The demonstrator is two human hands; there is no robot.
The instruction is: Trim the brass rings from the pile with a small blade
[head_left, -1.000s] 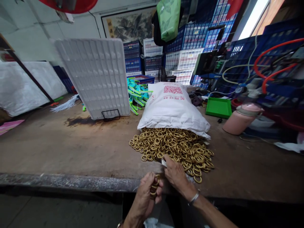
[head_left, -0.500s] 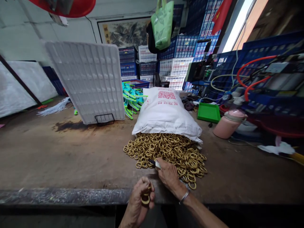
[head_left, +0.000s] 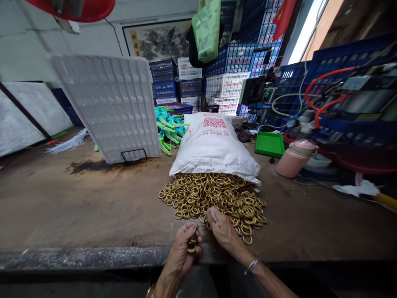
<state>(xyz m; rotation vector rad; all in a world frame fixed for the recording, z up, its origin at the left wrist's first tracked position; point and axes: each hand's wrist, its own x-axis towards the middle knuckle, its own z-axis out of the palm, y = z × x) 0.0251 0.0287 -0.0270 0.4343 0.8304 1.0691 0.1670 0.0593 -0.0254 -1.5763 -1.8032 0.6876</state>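
Note:
My left hand [head_left: 183, 247] is closed around a few brass-coloured rings [head_left: 192, 247], which show between its curled fingers near the table's front edge. Just to its right, my right hand [head_left: 223, 230] is closed on a small slim tool [head_left: 214, 217]. Only a pale grey part of that tool shows, and its kind is unclear. The fingers of this hand are at the front of a pile of brass-coloured rings [head_left: 214, 194]. A ring lies close by the fingertips; whether they grip it I cannot tell. The pile spills from the mouth of a white woven sack [head_left: 214, 149] lying on its side.
Left of the sack, a ribbed white panel [head_left: 108, 107] stands upright in a black wire stand [head_left: 134, 156]. Green and turquoise pieces [head_left: 169, 124] lie behind it. A green tray [head_left: 269, 144] and a pink bottle [head_left: 296, 159] are at right on the brown table [head_left: 93, 207].
My right hand has turned, so the tool's dark end no longer shows in front of the fingers. My left hand has risen slightly, still holding rings. The whole view has shifted a little.

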